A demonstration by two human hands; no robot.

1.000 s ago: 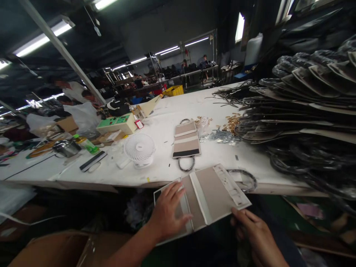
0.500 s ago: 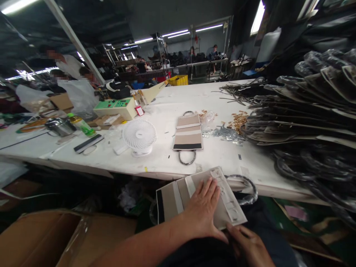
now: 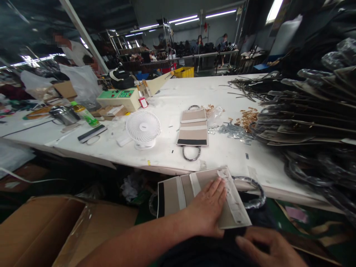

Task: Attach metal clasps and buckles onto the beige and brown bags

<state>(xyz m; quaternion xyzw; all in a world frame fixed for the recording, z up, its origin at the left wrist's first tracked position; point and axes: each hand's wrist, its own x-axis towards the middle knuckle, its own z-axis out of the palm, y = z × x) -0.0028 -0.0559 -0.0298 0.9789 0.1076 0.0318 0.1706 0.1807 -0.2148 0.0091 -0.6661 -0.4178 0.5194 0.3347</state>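
A bare forearm (image 3: 139, 237) slants up to the left hand (image 3: 208, 209), flat with fingers extended, hiding part of an unfolded beige bag panel (image 3: 205, 176) at the near edge of the white table (image 3: 167, 159). The right hand (image 3: 271, 243) is cropped below; whether it grips anything is unclear.

A white fan (image 3: 143, 127) stands on the table (image 3: 200, 89).
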